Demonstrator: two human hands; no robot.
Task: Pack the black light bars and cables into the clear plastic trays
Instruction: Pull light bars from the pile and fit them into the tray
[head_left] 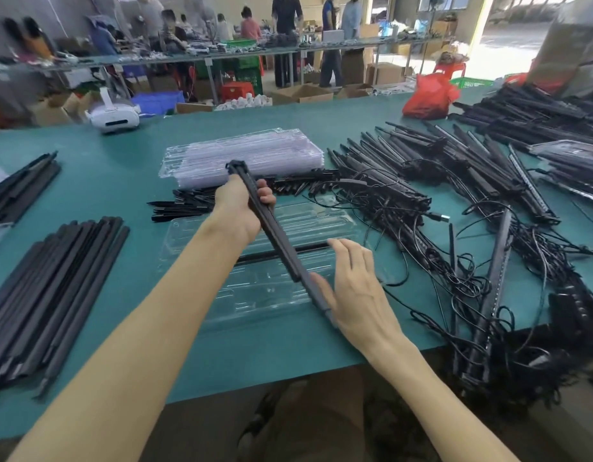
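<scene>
The light bar (275,235) is up off the table, slanting from far-left to near-right above the open tray (255,305), and we have it in both hands. Our left hand (241,208) has its fingers and thumb wrapped round the bar towards its far end. Our right hand (355,288) is spread with the fingers nearly straight, and the bar's near end lies against the thumb side of the palm, steadied there but not clasped. It may be two bars held together; we cannot tell. One bar (308,248) already lies crosswise in a channel of the tray, right under the one we hold. To do this step well, we think we should swing the bar until it runs parallel to the channels and pick a free channel beside the filled one. Then we lower it level, so both ends seat at once and do not spring the thin plastic. The right hand can guide the near end down while the left lets go only once the bar sits flat. The spare trays (248,155) are stacked beyond, and the tangled pile of bars and cables (405,195) lies just right of the tray, so we should keep stray cable loops out of it.
</scene>
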